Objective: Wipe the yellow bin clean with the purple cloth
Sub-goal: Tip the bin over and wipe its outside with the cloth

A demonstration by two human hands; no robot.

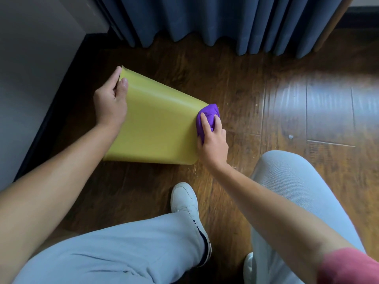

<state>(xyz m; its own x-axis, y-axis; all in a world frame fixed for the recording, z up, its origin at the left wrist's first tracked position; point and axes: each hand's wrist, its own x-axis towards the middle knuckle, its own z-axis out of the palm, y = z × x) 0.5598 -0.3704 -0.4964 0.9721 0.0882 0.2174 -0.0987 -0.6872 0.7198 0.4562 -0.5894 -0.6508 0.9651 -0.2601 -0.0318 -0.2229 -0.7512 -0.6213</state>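
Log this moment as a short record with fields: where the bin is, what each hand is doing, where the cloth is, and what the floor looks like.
bin: yellow plastic bin, lying on its side on the floor
left hand: left hand grips the bin's rim end
right hand: right hand presses the cloth to the bin's base end
cloth: bunched purple cloth
floor: dark wooden floor, small crumbs near the bin

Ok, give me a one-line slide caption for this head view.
Left hand steadies the tipped yellow bin on the wood floor while the right hand wipes its base with a purple cloth.
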